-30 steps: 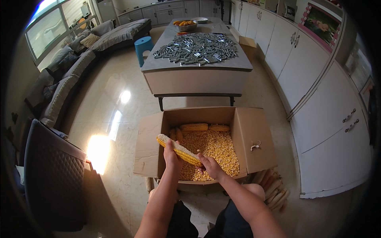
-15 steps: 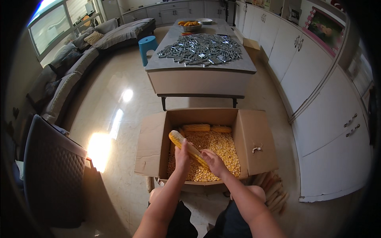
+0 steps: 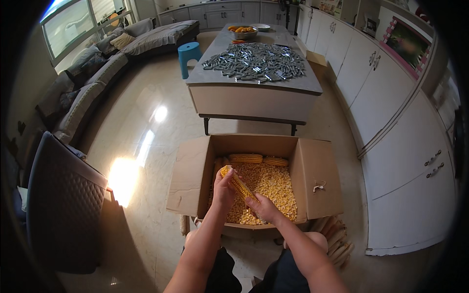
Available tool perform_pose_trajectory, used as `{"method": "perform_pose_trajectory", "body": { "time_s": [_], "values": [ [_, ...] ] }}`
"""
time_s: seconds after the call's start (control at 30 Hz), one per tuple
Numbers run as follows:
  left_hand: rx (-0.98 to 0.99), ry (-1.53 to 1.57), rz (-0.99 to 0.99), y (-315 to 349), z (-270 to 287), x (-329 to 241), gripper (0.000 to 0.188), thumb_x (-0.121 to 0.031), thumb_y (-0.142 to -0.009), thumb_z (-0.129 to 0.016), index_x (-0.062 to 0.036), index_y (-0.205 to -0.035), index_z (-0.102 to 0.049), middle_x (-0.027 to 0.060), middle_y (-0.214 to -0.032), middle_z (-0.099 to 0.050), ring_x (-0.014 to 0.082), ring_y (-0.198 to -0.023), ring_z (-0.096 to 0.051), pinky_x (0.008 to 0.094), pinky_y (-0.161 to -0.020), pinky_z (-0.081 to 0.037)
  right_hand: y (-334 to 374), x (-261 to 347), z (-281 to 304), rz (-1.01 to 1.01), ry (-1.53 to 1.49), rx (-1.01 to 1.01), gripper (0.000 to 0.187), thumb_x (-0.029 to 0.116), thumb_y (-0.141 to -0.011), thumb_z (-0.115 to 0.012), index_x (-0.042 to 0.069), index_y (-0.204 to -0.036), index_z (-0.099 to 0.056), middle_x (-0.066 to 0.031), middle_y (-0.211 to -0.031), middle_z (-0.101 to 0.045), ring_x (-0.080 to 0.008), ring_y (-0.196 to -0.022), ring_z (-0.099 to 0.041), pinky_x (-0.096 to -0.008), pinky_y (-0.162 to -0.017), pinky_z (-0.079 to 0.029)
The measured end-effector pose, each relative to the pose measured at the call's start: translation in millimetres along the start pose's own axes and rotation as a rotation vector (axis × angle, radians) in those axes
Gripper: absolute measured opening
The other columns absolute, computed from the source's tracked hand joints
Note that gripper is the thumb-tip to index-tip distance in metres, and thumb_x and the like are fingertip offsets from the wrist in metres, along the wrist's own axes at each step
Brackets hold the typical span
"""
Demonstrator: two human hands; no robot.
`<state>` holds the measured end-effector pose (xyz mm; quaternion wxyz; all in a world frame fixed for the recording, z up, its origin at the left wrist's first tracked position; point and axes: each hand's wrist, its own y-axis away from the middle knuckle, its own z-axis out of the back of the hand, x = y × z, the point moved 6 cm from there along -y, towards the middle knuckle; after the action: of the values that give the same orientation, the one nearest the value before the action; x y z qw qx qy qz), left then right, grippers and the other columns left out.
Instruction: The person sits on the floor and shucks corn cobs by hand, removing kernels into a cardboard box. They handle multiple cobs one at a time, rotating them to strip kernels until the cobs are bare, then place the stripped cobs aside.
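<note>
While bent over the open cardboard box (image 3: 188, 176) of loose yellow kernels (image 3: 273, 188), gripped a knobbly corn cob (image 3: 238, 183) slantwise: left hand (image 3: 223, 189) wrapped round its upper end, right hand (image 3: 264, 208) closed on the lower end. Held just above the kernels; two whole cobs (image 3: 258, 159) at the box's far wall.

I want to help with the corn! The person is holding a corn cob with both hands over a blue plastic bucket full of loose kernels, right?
Not quite. The head view shows a brown cardboard box, not a blue bucket. The left hand and right hand do hold the corn cob over it, and loose kernels fill it.
</note>
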<state>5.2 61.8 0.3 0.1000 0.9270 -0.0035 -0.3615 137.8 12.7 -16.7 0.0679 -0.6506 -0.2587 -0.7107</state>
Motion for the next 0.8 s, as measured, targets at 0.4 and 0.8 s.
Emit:
{"method": "perform_pose_trajectory", "body": {
  "time_s": [0.4, 0.8],
  "values": [
    [-0.122, -0.227, -0.065, -2, 10, 7, 0.022, -0.018, -0.08, -0.063, -0.0105, -0.09, -0.045, 0.001, -0.067, -0.051, 0.0106, -0.056, -0.051, 0.0246, -0.05, -0.044, 7, -6, -9, 0.164, 0.164, -0.097, 0.036, 0.038, -0.089, -0.049, 0.002, -0.092, -0.051, -0.0025, -0.068, -0.051, -0.0099, -0.058, -0.048, -0.0257, -0.053, -0.04],
    [-0.139, -0.041, 0.001, 5, 5, -6, 0.021, -0.019, -0.08, -0.062, -0.0091, -0.092, -0.049, 0.0036, -0.076, -0.053, 0.0166, -0.064, -0.056, 0.0333, -0.058, -0.049, 7, -5, -10, 0.009, 0.062, -0.009, 0.039, 0.042, -0.087, -0.051, 0.003, -0.081, -0.047, -0.0039, -0.066, -0.049, -0.0105, -0.057, -0.047, -0.0264, -0.053, -0.04]
  ]
}}
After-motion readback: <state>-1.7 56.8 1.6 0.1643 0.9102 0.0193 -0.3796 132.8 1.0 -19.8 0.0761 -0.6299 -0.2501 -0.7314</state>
